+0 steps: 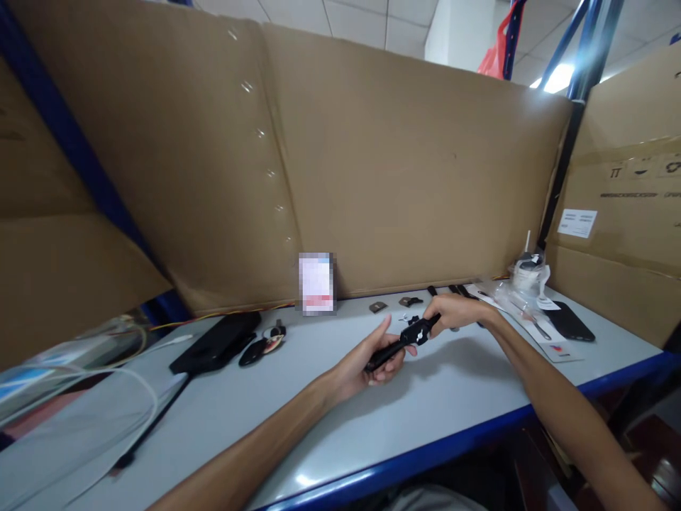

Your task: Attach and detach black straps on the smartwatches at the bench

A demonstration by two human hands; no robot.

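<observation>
Slanting above a pale tabletop [319,440], a black tool [412,332] has its handle [381,357] grasped in the person's left grip [366,351] and its far end clasped by the right grip [453,312]. A black case [219,344] lies at left, a dark phone-like slab [570,321] at right; a cardboard panel [415,177] stands behind.

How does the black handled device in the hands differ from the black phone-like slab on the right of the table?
The black handled device is held in the left hand and right hand, while the black phone-like slab lies flat on the table. The device is narrow and uneven in outline; the slab is broader, with rounded corners. Both are black.
</observation>
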